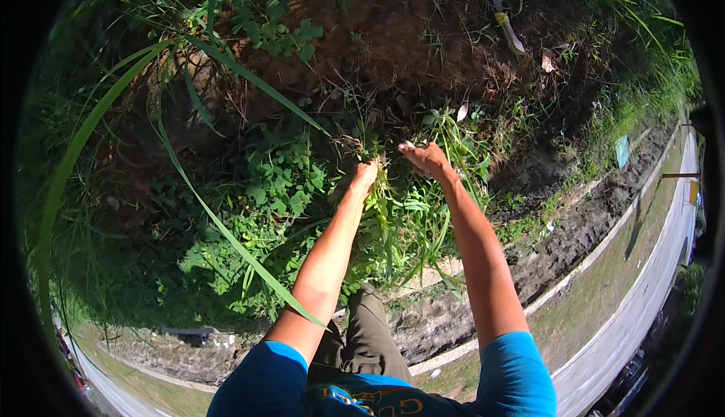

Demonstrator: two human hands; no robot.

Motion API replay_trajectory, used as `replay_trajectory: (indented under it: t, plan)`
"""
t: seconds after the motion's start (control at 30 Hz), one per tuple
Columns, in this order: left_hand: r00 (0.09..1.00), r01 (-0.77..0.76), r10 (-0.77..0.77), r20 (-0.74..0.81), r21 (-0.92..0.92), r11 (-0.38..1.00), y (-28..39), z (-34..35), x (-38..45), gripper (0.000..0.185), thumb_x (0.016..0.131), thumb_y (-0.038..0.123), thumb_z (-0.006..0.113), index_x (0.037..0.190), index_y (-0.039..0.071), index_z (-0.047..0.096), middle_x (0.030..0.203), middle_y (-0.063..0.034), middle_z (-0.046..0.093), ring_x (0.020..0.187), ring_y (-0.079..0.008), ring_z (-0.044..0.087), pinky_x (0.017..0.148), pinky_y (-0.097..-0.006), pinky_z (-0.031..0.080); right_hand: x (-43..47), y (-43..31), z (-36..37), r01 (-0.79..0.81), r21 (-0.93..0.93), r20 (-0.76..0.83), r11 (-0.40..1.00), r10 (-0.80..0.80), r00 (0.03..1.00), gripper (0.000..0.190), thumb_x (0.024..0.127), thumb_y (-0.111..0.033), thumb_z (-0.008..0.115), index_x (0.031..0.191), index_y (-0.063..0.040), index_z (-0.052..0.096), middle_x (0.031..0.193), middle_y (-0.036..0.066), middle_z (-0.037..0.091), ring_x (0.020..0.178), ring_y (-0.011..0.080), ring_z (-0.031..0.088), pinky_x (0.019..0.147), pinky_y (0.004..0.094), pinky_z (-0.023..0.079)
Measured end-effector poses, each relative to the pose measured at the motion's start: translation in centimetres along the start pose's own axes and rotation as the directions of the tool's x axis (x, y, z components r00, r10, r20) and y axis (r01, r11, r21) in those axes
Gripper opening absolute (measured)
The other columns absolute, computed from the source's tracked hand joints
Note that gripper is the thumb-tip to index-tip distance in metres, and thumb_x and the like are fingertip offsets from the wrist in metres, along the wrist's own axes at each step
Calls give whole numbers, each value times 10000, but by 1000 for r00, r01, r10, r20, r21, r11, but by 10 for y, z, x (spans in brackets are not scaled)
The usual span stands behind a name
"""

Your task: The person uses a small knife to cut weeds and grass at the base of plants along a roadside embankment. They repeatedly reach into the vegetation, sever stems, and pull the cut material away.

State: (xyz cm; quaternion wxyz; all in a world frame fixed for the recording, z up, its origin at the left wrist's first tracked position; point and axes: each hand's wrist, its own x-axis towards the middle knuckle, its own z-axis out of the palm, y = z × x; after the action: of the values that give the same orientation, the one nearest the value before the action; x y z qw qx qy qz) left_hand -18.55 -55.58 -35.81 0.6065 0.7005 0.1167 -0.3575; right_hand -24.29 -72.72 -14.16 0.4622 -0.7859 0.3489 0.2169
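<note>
My left hand (367,172) is closed around a bunch of pulled green weeds (385,213), with roots and stems at its upper end and leaves hanging down. Just to its right, my right hand (426,159) is curled close to the soil, thumb towards the left; long grass stems (453,139) lie beside and behind it. Whether the right fingers grip anything is hidden. Leafy ground plants (283,182) grow left of my hands. Bare reddish soil (368,43) rises beyond them.
A long tool or stick with a yellow band (502,18) lies on the soil at the upper right. Long grass blades (238,247) arch across the left side. Behind me runs a concrete-edged ditch (436,323), then a grass strip (595,281) and a paved road (628,315).
</note>
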Motion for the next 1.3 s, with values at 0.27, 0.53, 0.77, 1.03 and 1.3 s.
replay_trajectory:
  t: [0.27,0.53,0.77,1.03,1.3]
  plan:
    - [983,103,-24,181,-445,890,-11,-32,-1,223,922,294,533,1008,120,643,786,45,597,631,-70,524,550,-218,422,-44,13,-22,-83,148,221,985,49,974,677,803,-672,446,511,-69,547,474,55,549,400,150,523,393,282,388]
    - [896,51,55,440,-226,973,-26,-21,14,545,975,434,332,1417,117,297,1448,-50,313,1314,-175,322,1068,-322,255,-11,8,11,-163,385,190,908,94,977,551,789,-573,601,619,-49,578,466,33,479,423,132,470,422,267,395]
    - [954,-58,120,273,-227,972,-34,-52,-27,372,950,357,444,1225,120,523,1126,-20,571,968,-141,553,815,-282,452,-24,10,32,-54,232,19,971,51,999,594,830,-565,556,558,-37,562,466,55,494,410,137,500,402,286,360]
    - [981,-174,173,-84,4,985,86,-157,-158,118,874,109,538,873,44,636,780,2,619,681,-104,524,571,-304,436,-146,-8,21,-116,502,169,857,34,985,603,802,-607,557,871,-8,578,613,42,515,556,129,513,511,291,438]
    - [982,-114,103,157,65,991,99,-333,-212,129,864,71,509,742,108,523,715,-4,525,675,-127,506,593,-296,419,-237,-68,66,2,471,266,882,-144,953,515,812,-537,596,881,-28,558,639,1,488,560,91,450,514,247,355]
